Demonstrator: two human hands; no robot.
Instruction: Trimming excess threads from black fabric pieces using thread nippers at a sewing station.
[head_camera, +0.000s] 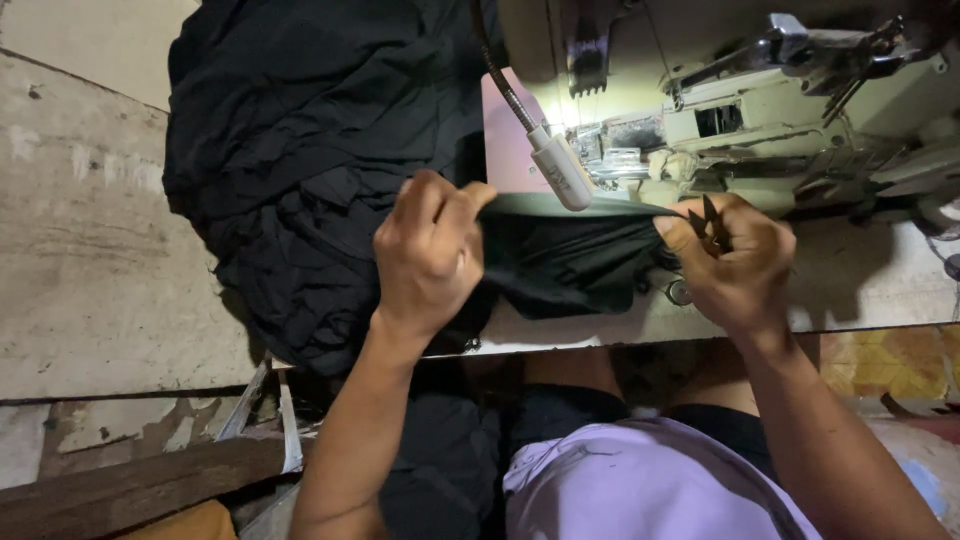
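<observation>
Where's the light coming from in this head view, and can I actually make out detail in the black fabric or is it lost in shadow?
Head view: the small lamp on its flexible neck lights the sewing machine brightly, near glare by the needle; the black fabric is mostly a dark mass with faint folds; the left hand and right hand are clearly lit; the snips read sharp; the floor is dim.

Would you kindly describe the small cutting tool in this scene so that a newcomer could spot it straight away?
Start at the cream-coloured industrial sewing machine at the top right, then drop to the right hand just below it, which pinches the taut edge of black fabric. The small dark metal thread snips sit in that hand, two pointed blades angled upward. Nothing else nearby is so thin and pointed; the white gooseneck lamp is rounded.
</observation>
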